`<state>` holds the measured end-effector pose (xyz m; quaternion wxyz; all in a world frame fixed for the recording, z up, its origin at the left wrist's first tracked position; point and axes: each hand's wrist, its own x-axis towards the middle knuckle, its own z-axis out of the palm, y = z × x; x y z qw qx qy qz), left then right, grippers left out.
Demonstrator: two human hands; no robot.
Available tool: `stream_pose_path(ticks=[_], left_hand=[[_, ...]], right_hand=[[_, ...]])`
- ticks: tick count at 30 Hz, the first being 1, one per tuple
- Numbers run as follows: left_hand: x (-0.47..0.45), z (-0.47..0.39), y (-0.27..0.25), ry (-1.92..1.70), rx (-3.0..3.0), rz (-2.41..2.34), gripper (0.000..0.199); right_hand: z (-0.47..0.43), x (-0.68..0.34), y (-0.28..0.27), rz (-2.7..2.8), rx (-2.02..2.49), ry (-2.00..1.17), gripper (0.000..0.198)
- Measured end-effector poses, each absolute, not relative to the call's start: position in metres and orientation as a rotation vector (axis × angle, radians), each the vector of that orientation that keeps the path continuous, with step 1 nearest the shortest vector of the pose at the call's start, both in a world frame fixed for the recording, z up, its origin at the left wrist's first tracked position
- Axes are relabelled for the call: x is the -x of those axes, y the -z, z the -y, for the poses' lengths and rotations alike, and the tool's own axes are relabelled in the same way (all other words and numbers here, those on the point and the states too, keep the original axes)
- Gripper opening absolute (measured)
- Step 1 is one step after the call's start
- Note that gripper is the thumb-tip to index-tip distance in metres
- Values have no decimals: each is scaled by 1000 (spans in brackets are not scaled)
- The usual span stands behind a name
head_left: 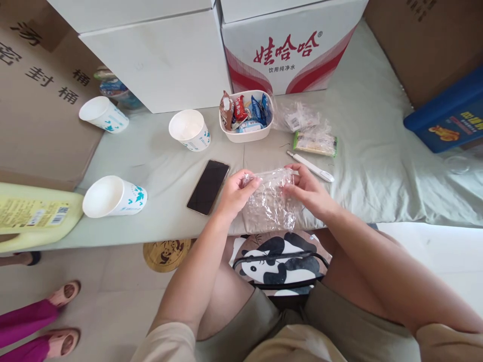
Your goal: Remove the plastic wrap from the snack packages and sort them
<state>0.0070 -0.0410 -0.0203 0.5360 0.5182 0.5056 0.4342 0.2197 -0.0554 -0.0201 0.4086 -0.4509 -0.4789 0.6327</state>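
A crinkled clear plastic bag [269, 201] hangs between my two hands near the front edge of the cloth-covered surface. My left hand [240, 190] pinches its left side between thumb and fingers. On the other side, my right hand [305, 190] grips the upper right part, fingers curled around the film. Just left of my left hand lies a black-screened phone [208, 187]. A white pen-shaped cutter [311, 166] rests beyond my right hand. Behind it sits a green-edged packet [315, 144] beside more crumpled clear wrapping [300, 118].
A white tub [245, 137] of wrapped snacks stands before the white cartons [279, 50]. Paper cups stand at the left, one [130, 198] near a yellow-green jug [37, 213]. A blue container [445, 115] is at the right. Another person's feet [64, 342] show at lower left.
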Motion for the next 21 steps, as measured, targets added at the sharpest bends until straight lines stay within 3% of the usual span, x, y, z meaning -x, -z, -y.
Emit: stream_pose_path(ticks=[2, 8, 13, 18, 21], left_hand=[[-7, 40, 20, -1092, -1095, -1148, 38], [-8, 44, 10, -829, -723, -864, 61], [-6, 43, 13, -916, -764, -945, 39], [-1, 45, 9, -808, -657, -758, 56], [-3, 46, 9, -713, -712, -829, 48]], right_hand=[[56, -218, 22, 1229, 1133, -1666, 54], [56, -214, 21, 1079, 1105, -1563, 37], [56, -216, 23, 1047, 1039, -1667, 44], [57, -217, 29, 1194, 1110, -1611, 35], [57, -217, 27, 1234, 1157, -1555, 34]])
